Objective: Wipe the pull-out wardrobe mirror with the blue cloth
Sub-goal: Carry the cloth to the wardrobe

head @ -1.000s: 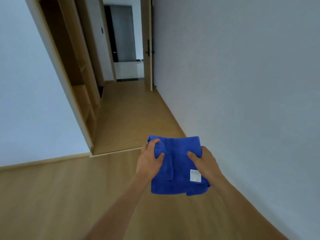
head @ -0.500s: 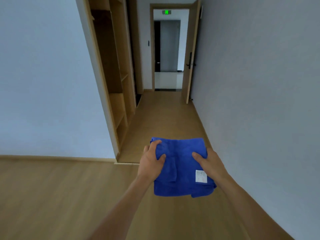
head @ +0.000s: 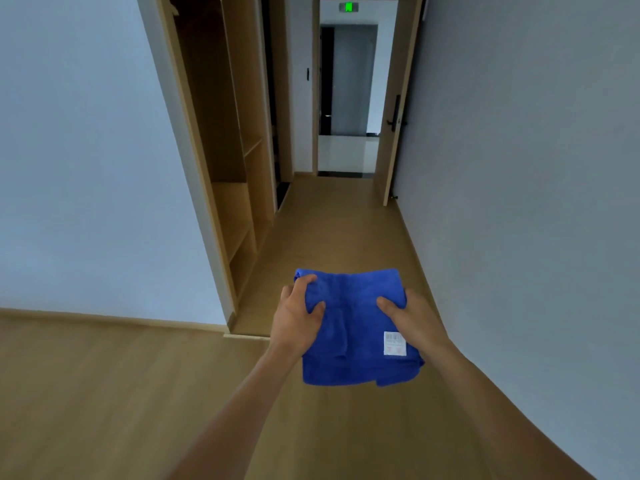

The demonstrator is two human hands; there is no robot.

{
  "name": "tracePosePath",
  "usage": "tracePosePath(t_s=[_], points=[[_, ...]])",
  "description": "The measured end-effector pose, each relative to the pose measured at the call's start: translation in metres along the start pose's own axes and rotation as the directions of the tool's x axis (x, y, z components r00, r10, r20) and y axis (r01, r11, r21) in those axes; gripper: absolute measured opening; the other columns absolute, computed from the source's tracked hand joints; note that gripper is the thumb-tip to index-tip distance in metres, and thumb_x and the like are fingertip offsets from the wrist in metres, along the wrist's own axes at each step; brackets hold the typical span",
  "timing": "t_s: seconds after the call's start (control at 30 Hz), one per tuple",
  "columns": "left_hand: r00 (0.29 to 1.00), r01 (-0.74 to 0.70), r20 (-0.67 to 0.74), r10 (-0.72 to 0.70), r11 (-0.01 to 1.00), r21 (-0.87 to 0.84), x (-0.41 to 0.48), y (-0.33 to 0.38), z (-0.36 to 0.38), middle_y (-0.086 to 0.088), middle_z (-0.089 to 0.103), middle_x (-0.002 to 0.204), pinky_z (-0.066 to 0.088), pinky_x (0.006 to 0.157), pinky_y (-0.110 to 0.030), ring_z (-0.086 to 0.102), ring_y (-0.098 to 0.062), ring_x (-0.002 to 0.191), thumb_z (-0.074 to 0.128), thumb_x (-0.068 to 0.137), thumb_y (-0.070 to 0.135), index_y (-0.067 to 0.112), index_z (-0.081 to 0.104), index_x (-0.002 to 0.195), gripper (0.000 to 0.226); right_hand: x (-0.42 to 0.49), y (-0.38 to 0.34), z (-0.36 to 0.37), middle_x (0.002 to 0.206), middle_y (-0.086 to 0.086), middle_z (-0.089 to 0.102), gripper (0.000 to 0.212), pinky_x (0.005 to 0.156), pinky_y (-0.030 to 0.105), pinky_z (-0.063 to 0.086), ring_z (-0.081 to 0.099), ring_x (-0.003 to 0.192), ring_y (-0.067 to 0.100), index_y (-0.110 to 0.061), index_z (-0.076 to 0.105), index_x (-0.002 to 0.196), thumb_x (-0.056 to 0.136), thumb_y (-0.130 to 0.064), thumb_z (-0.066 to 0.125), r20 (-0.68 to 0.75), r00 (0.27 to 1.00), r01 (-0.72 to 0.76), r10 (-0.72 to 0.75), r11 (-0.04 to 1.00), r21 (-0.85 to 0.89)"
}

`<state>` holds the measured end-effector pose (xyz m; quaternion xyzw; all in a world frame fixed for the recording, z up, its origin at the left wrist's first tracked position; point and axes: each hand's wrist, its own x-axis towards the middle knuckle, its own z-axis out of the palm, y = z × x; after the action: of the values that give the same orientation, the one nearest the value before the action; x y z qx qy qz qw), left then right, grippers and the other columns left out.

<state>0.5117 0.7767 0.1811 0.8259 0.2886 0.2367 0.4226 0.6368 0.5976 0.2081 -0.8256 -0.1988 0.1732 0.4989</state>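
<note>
Far left: a pale wall (head: 79,161) meets the wooden floor (head: 104,393) at a low skirting. Next to it stands the open wardrobe (head: 225,140), its light timber shelves bare as far as I can see; no mirror is visible from here, so I judge it is stowed inside the carcass, and wiping has not begun.

Centre: my left hand (head: 299,318) is closed on the left edge of the blue cloth (head: 353,327), thumb on top and the other digits curled under, pinching a raised fold. The cloth is held in the air at about waist level, ahead of me and just right of the wardrobe's front edge. It is folded into a thick square pad with a white label (head: 394,342) on its near right quarter. I judge it light, soft and limp: the near edge sags where nothing supports it, so it is best taken flat across the pad and not by one corner. It should not slip.

Right of centre: my right hand (head: 412,318) clasps the right edge, thumb laid across the top surface, fingers hidden beneath.

Beyond the hands, the corridor floor runs clear to an open door (head: 394,109) and a lit doorway (head: 349,98).

Far right: a grey wall (head: 519,168) closes the passage, leaving modest sideways room opposite the wardrobe.
</note>
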Motion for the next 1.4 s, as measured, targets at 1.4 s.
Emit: tracePosePath(t_s=[1.4], points=[[0.963,0.166,-0.215,-0.160,0.986,0.010,0.529,-0.076,0.017,0.002,0.045,0.136,0.038,0.069,-0.009,0.048,-0.010,0.105,0.057,0.103,0.026,0.035,0.042,0.142,0.042,0.575,-0.121,0.109,0.097,0.003,0.071,0.016,0.060,0.027,0.047,0.068,0.081,0.018,-0.017,0.061,0.106,0.095,-0.028,0.064,0.248,0.966,0.050,-0.078,0.992,0.115]])
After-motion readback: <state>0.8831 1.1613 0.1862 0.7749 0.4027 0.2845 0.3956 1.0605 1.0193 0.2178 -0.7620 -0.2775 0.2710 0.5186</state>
